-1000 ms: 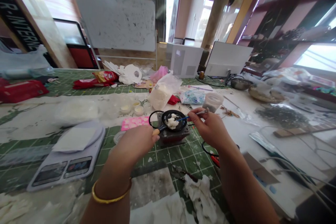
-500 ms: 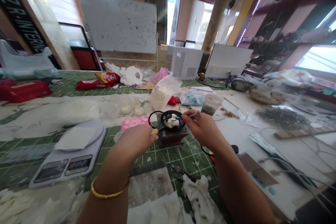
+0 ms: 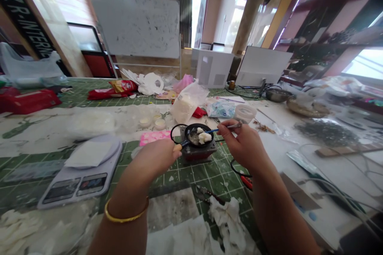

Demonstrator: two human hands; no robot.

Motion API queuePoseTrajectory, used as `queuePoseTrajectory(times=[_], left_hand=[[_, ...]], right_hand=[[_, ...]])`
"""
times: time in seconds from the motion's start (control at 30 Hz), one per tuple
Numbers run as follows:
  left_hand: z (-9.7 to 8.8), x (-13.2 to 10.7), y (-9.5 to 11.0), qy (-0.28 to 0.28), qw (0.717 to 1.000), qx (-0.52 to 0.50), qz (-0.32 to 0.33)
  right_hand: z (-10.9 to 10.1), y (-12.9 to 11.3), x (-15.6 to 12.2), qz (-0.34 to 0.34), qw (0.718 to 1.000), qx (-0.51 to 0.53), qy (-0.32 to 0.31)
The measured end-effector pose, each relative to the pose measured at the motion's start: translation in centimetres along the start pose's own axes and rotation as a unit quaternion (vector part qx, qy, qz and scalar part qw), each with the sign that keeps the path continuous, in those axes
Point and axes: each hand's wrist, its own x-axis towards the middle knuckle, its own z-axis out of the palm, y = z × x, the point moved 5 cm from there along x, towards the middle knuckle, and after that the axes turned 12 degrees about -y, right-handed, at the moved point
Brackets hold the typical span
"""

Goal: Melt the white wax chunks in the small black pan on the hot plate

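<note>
My left hand [image 3: 160,154] is closed around the pale handle of a small black frying pan [image 3: 213,140]. The pan rests on a small dark-red heater with a metal top [image 3: 199,155]. Inside the pan lie white lumps [image 3: 204,137], soft-looking and partly spread, with a shiny wet patch to their left. My right hand [image 3: 243,141] pinches a thin stick with a blue shaft [image 3: 212,130], perhaps a brush; its tip reaches the white lumps and its end is hidden among them.
A kitchen scale [image 3: 80,179] with white paper stands at left. Pink mould [image 3: 155,137] and small cups [image 3: 159,124] lie behind my left hand. Pliers [image 3: 206,195] and crumpled tissue [image 3: 227,217] lie in front. A plastic tub [image 3: 245,113] and a white bag [image 3: 187,103] stand beyond the pan.
My right hand has moved right and slightly back from the pan with the stick. The white lumps have shifted to the pan's right side, baring the wet patch. My left hand keeps its grip.
</note>
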Motion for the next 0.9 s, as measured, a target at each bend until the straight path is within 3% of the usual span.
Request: queuePoseTrajectory(times=[0.2,0.5,0.77,0.9], left_hand=[[0.1,0.2,-0.2,-0.009,1.000,-0.002,-0.014],[0.0,0.2,0.0,-0.016,1.000,-0.004,-0.012],[0.1,0.3,0.0,-0.022,1.000,-0.002,-0.011],[0.1,0.3,-0.1,-0.019,1.000,0.003,-0.008]], right_hand=[[0.7,0.3,0.4,-0.006,0.999,-0.021,-0.023],[0.8,1.4,1.0,0.004,1.000,-0.023,0.002],[1.6,1.1,1.0,-0.006,0.998,-0.009,-0.059],[0.6,0.7,0.3,0.008,1.000,0.008,-0.004]])
